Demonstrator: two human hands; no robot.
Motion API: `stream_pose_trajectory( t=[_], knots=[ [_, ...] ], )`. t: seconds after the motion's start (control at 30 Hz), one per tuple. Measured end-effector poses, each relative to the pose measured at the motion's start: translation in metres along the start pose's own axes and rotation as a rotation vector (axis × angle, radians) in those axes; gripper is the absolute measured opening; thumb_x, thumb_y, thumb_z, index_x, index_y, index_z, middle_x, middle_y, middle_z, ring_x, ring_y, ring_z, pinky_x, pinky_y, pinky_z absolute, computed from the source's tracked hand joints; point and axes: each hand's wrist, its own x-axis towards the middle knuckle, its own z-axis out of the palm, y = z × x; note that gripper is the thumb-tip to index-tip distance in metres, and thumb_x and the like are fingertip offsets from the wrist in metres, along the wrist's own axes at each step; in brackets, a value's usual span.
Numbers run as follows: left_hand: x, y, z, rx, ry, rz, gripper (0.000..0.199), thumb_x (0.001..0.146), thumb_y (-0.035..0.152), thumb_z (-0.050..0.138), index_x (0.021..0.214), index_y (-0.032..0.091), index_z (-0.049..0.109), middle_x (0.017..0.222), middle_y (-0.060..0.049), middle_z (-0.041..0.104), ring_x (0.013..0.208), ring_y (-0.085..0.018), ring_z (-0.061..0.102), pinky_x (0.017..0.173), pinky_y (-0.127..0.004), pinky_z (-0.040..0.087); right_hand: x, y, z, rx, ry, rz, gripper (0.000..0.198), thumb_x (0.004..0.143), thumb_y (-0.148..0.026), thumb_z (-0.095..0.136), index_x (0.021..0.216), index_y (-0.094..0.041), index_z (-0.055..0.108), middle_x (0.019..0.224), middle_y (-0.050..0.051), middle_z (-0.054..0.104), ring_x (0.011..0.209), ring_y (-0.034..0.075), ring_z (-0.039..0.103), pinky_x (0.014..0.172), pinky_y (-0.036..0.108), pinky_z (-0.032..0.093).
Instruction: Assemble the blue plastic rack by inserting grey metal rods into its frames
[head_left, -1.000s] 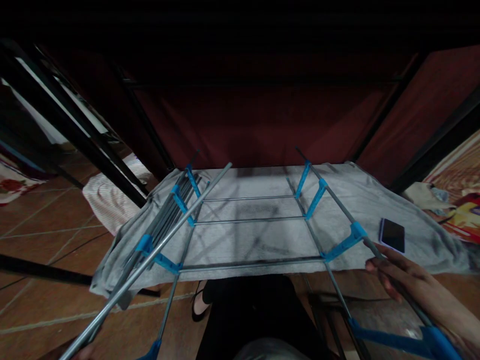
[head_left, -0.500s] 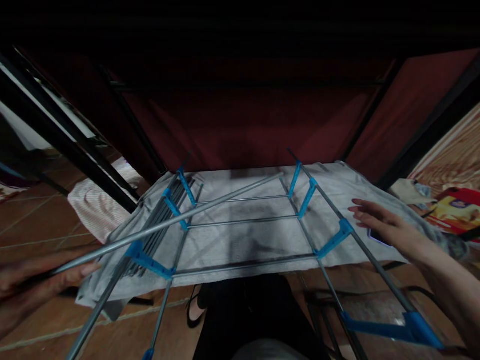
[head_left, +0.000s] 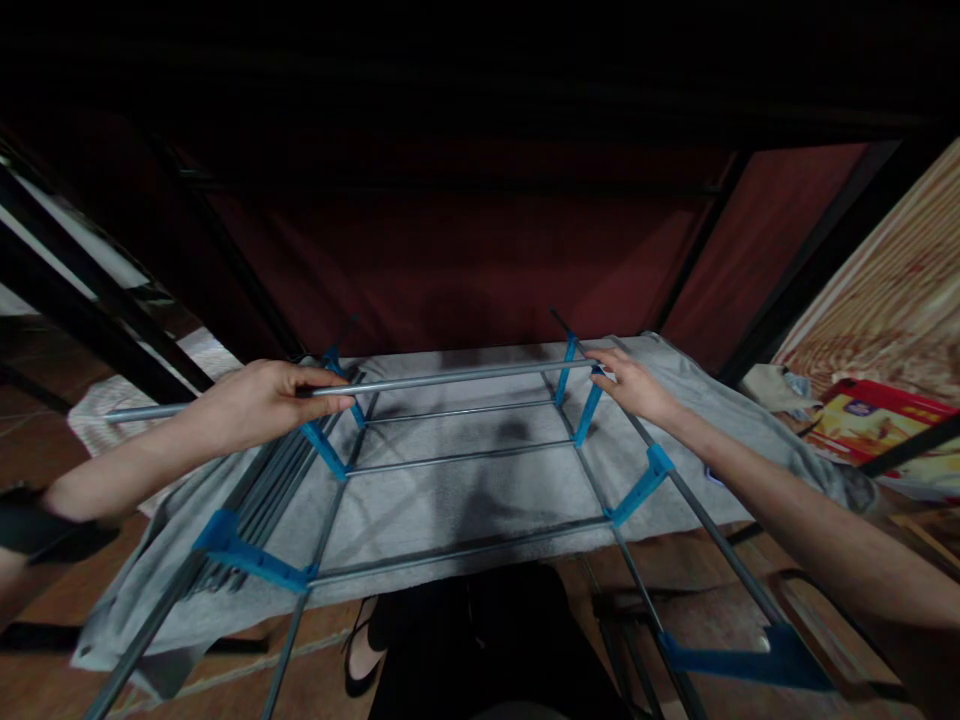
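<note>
We are holding the pole (head_left: 472, 377) level, presumably so its tip is meeting the blue bracket (head_left: 589, 415). It is running between our hands: our left hand (head_left: 262, 405) is pinching it at nine o'clock; our right hand (head_left: 634, 385) is touching its tip at three, grip unclear. Rods (head_left: 266, 495) are lying at eight.

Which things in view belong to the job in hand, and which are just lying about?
Apparently in use:
Metal tube, in left hand, right hand at one end
Blue plastic connectors
Metal-tube frame
Loose tubes

Apparently lying about:
Red-and-yellow package
Pale striped cloth
</note>
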Motion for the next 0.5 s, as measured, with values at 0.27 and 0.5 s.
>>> stream_pose_trajectory(
  t=[0.27, 0.5],
  knots=[
    [0.055, 0.014, 0.018, 0.188, 0.014, 0.136, 0.038, 0.09, 0.039, 0.056, 0.126, 0.032, 0.064, 0.097, 0.005, 0.075, 0.089, -0.015, 0.067, 0.075, -0.018, 0.044, 0.047, 0.016, 0.033, -0.025, -0.024, 0.071, 0.026, 0.088, -0.022, 0.059, 0.109, -0.021, 0.074, 0.113, 0.007, 0.073, 0.11, 0.026, 0.065, 0.099, 0.038, 0.048],
    [0.115, 0.107, 0.059, 0.194, 0.086, 0.318, 0.046, 0.096, 0.049, 0.044, 0.139, 0.036, 0.054, 0.126, -0.001, 0.068, 0.111, -0.022, 0.064, 0.091, -0.029, 0.048, 0.075, 0.033, 0.052, 0.044, -0.005, 0.166, 0.031, 0.084, -0.023, 0.062, 0.114, -0.021, 0.072, 0.11, 0.005, 0.074, 0.102, 0.023, 0.068, 0.097, 0.035, 0.049]
  ],
)
